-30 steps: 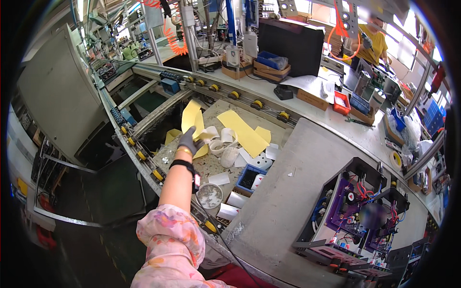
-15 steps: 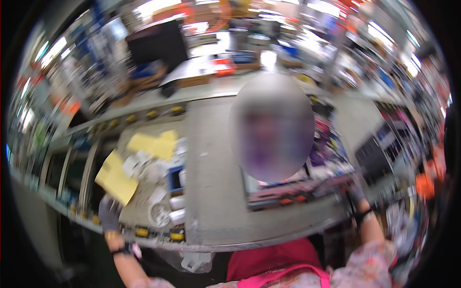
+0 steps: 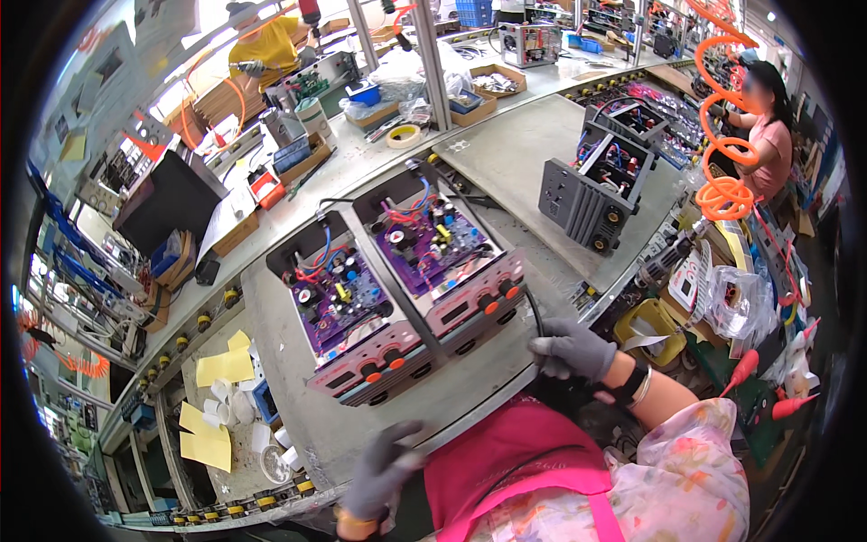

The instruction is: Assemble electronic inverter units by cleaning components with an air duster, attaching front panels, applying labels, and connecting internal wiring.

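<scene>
Two open-topped electronic units stand side by side on the grey board in front of me, the left unit point(image 3: 348, 303) and the right unit point(image 3: 438, 239). Purple circuit boards fill them, and their front panels carry orange and black knobs. My right hand point(image 3: 578, 350), in a grey glove, is closed around a black cable point(image 3: 536, 312) beside the right unit's front corner. My left hand point(image 3: 384, 470), gloved too, hovers by the board's near edge. Its fingers are loosely bent and apart, slightly blurred, with nothing seen in them.
Yellow paper sheets point(image 3: 206, 444) and white parts lie at the left. Farther right on the line stands a dark-cased unit point(image 3: 591, 194). A yellow bin point(image 3: 648, 332) and red-handled tools point(image 3: 742, 372) are at my right. An orange coiled hose point(image 3: 725, 194) hangs near a co-worker point(image 3: 766, 135).
My view has turned to the right and steadied. My left hand has left the yellow sheets and come near the board's front edge. My right hand stays near the units' right side.
</scene>
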Demonstrator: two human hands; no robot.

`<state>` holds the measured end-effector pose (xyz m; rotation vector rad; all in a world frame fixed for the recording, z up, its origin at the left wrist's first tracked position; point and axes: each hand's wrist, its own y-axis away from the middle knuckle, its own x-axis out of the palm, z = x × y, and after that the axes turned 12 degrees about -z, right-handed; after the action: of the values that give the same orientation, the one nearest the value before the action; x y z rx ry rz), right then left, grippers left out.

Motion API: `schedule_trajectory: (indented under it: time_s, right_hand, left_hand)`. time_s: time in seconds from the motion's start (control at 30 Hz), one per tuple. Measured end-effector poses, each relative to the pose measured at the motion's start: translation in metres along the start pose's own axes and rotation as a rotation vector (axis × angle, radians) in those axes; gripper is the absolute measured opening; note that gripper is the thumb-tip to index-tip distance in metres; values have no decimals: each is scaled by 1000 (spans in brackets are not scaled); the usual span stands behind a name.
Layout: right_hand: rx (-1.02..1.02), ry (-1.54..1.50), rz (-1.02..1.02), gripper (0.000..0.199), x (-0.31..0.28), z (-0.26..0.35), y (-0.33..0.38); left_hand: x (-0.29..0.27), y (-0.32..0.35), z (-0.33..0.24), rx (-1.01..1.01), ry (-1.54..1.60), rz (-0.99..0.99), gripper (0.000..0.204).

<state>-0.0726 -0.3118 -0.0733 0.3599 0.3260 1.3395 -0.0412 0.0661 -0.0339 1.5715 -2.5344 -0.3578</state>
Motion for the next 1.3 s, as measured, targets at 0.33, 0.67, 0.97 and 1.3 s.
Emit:
schedule_trajectory:
  time_s: [0.33,0.67,0.97,1.3]
  right_hand:
    - [164,-662,111,16,9,5,2]
    - [-43,-197,73,20,11,-11,-28]
    - [-863,291,-612,36,-6,11,-19]
    - [-1157,651,-765,92,40,61,-30]
  left_hand:
    - [81,-29,-24,-161,-408,451,49]
    - [64,-16,-140,898,-1707,-345,27]
    - [49,-112,-134,890,-1138,-204,46]
    - [46,-160,-124,828,-1179,-208,46]
